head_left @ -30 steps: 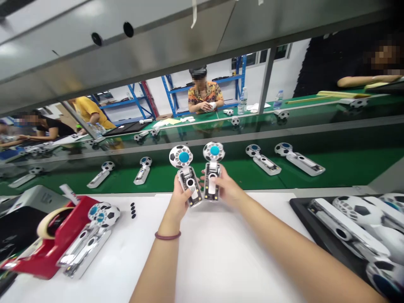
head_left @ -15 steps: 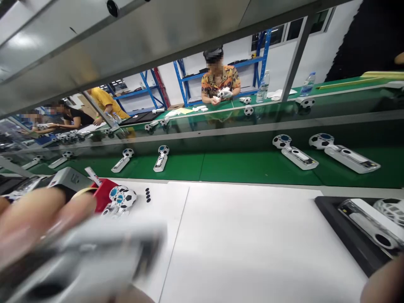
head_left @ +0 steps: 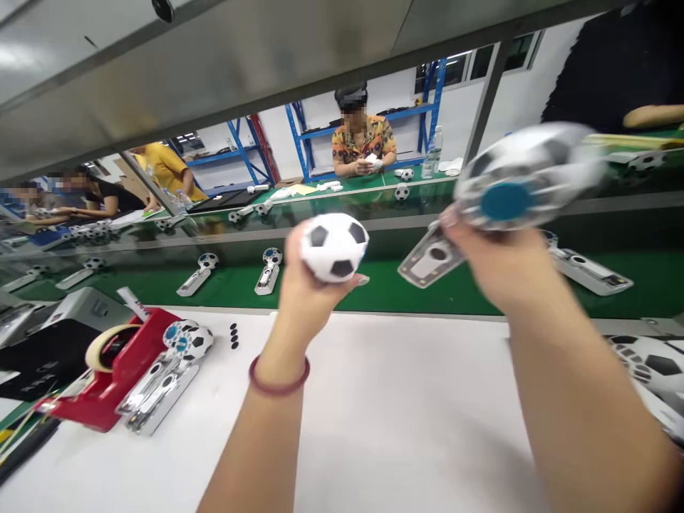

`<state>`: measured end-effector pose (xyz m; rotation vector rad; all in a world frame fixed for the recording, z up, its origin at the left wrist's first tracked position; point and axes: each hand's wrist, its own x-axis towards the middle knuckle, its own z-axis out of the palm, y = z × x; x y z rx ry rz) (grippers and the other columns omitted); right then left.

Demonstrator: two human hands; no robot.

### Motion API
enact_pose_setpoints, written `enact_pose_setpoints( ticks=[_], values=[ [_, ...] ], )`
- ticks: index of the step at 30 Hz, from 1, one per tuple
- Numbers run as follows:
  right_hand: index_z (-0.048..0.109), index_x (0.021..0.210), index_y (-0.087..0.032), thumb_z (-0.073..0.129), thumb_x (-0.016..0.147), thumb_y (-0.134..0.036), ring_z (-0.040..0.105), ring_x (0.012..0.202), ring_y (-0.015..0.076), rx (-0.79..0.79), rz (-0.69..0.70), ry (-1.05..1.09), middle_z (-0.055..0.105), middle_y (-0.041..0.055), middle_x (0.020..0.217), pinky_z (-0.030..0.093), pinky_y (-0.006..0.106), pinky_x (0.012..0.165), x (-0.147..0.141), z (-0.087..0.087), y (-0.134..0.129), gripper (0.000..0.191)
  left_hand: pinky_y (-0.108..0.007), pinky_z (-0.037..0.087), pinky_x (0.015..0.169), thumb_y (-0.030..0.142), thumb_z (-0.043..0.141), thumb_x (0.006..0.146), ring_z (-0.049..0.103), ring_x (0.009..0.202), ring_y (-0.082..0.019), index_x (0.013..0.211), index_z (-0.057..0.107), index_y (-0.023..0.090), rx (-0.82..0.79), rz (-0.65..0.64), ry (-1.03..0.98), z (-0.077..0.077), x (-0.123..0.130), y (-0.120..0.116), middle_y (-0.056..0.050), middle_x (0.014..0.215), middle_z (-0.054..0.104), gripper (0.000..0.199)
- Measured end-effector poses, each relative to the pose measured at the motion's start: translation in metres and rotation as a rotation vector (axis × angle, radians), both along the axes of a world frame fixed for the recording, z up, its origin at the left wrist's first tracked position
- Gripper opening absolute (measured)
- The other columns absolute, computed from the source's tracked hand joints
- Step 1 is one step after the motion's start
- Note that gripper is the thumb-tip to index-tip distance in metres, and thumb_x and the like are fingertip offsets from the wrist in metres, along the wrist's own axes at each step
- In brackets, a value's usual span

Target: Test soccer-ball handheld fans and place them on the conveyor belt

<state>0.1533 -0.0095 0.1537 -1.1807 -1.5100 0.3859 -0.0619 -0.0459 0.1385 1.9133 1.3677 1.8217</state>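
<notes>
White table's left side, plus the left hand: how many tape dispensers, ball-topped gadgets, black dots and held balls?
Red tape dispenser: 1
Ball-topped gadgets beside it: 2
Black dots: 4
Football-patterned ball in the left hand: 1
Total: 8

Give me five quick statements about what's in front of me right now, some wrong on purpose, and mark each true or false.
1. The left hand holds a ball-patterned head. True.
2. The right hand is empty. False: it holds a ball-patterned piece with a blue disc.
3. A tape roll sits in a red dispenser. True.
4. The dark red band is worn on the right arm. False: it is on the left.
5. Four small black dots lie in a row on the white surface. True.
</notes>
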Motion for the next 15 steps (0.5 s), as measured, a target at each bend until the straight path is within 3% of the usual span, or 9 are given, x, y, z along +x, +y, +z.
enact_pose_setpoints(
  ticks=[3,5,7,9,11,13,15],
  values=[
    [0.065,0.086,-0.017,0.054,0.075,-0.057,0.060,0.078,0.0275,-0.351,-0.115,-0.274,0.064,0.0092,0.079,0.045,0.039,0.069,-0.004,-0.029,0.041,0.043,-0.031,0.047,0.087,0.026,0.072,0.066,0.055,0.102,-0.020,0.130,0.029,0.018,-0.294,-0.038,0.074,-0.035,0.007,0.068,-0.010,0.117,0.054,0.077],
    [0.063,0.090,-0.017,0.052,0.076,-0.056,0.060,0.080,0.0284,-0.434,-0.131,-0.368,0.064,0.0099,0.082,0.044,0.039,0.070,-0.002,-0.054,0.062,0.043,-0.030,0.044,0.089,0.023,0.063,0.075,0.055,0.102,-0.018,0.134,0.021,0.014,-0.453,0.002,0.130,-0.058,0.001,0.102,-0.013,0.120,0.053,0.073],
    [0.057,0.108,-0.018,0.052,0.076,-0.052,0.058,0.089,0.0301,-0.500,-0.125,-0.375,0.063,0.0115,0.095,0.044,0.040,0.074,0.002,-0.076,0.075,0.047,-0.035,0.043,0.088,0.023,0.060,0.078,0.056,0.099,-0.022,0.135,0.022,0.009,-0.532,0.034,0.184,-0.075,-0.008,0.121,-0.016,0.112,0.057,0.069],
    [0.041,0.128,-0.017,0.053,0.076,-0.047,0.051,0.105,0.0337,-0.517,-0.169,-0.329,0.055,0.0153,0.114,0.042,0.044,0.081,0.006,-0.086,0.080,0.062,-0.043,0.039,0.092,0.023,0.058,0.079,0.052,0.103,-0.027,0.136,0.024,0.007,-0.538,0.090,0.221,-0.085,-0.013,0.126,-0.019,0.111,0.056,0.068],
    [0.024,0.139,-0.016,0.052,0.077,-0.042,0.039,0.117,0.0356,-0.423,-0.235,-0.254,0.042,0.0174,0.129,0.039,0.048,0.088,0.007,-0.085,0.080,0.073,-0.047,0.029,0.099,0.026,0.055,0.081,0.042,0.116,-0.031,0.137,0.023,0.007,-0.494,0.173,0.238,-0.088,-0.012,0.121,-0.022,0.120,0.048,0.067],
    [0.020,0.141,-0.017,0.050,0.078,-0.037,0.032,0.123,0.0342,-0.257,-0.254,-0.176,0.035,0.0157,0.135,0.034,0.049,0.094,0.002,-0.079,0.077,0.072,-0.047,0.023,0.103,0.028,0.052,0.083,0.033,0.123,-0.030,0.136,0.028,0.011,-0.400,0.220,0.223,-0.083,-0.004,0.109,-0.021,0.126,0.042,0.061],
    [0.026,0.138,-0.019,0.049,0.079,-0.034,0.032,0.123,0.0310,-0.097,-0.207,-0.126,0.037,0.0132,0.134,0.032,0.048,0.098,-0.008,-0.078,0.074,0.066,-0.044,0.026,0.103,0.027,0.051,0.083,0.035,0.121,-0.027,0.128,0.040,0.016,-0.277,0.199,0.165,-0.070,0.010,0.092,-0.016,0.125,0.044,0.047]
  ],
)
